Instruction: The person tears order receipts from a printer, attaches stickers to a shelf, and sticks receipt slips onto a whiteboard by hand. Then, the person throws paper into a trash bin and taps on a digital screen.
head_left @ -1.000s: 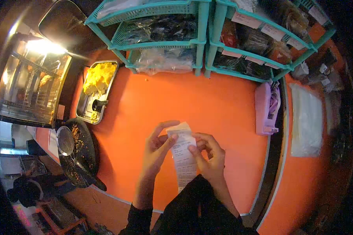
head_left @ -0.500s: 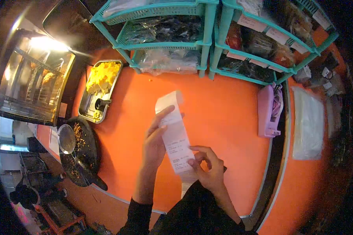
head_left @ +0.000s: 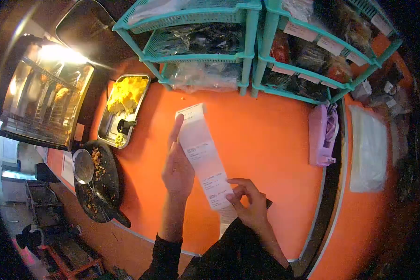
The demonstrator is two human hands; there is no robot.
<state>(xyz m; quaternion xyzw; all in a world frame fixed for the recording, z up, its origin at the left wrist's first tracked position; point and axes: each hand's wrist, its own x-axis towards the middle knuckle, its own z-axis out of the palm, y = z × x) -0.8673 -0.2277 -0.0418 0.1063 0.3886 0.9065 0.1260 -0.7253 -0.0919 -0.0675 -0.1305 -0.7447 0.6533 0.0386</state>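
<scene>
A long white paper receipt (head_left: 202, 147) with printed lines stretches over the orange tabletop, its lower end trailing toward my dark sleeves. My right hand (head_left: 248, 198) pinches the receipt's right edge between thumb and fingers. Along the receipt's left edge, my left hand (head_left: 178, 170) is open, with one finger stretched toward the top; its other fingers are hidden behind the paper. A small dark object (head_left: 269, 203) shows beside my right hand, too covered to name.
A metal tray (head_left: 137, 112) of yellow food (head_left: 126, 93) and a black stone mortar (head_left: 114, 172) with a strainer (head_left: 83, 166) stand left. Teal racks (head_left: 196, 57) with bagged goods line the back. A purple tape dispenser (head_left: 318, 135) and clear plastic bags (head_left: 368, 149) lie right.
My left hand has moved off the receipt's printed face to its left edge, the finger straightening. The receipt's curled top has flattened, showing more print. My right hand keeps its pinch.
</scene>
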